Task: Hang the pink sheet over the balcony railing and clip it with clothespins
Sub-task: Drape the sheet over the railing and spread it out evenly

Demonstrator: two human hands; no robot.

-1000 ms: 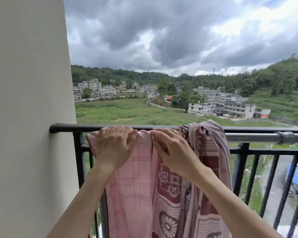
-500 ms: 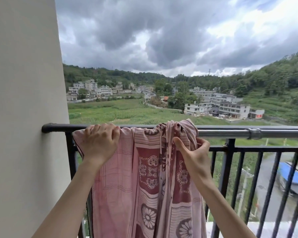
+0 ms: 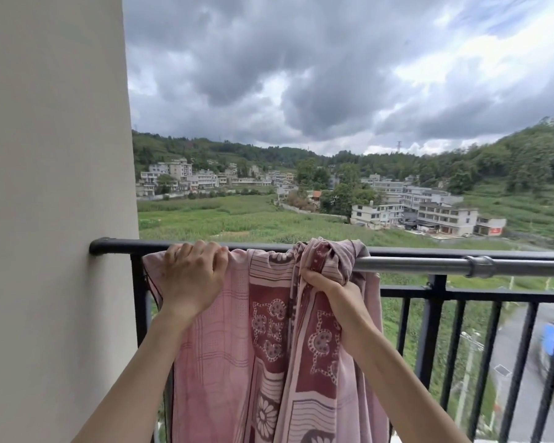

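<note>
A pink sheet (image 3: 227,353) with dark red flower patterns hangs over the black balcony railing (image 3: 429,252) near its left end. My left hand (image 3: 191,276) presses the sheet's left part onto the top rail, fingers curled over it. Just below the rail, my right hand (image 3: 330,292) is closed on a bunched fold of the sheet, where the cloth is gathered into a thick knot-like bundle. No clothespins are in view.
A beige wall (image 3: 52,219) adjoins the railing's left end. A silver metal pole (image 3: 429,266) with a coupling runs along the rail to the right. Black vertical bars (image 3: 429,330) stand below. Beyond lie fields, buildings and a road.
My right hand has dropped from the top of the rail to below it and closed on the bunched fold. The sheet's left part is spread flatter. The view has shifted.
</note>
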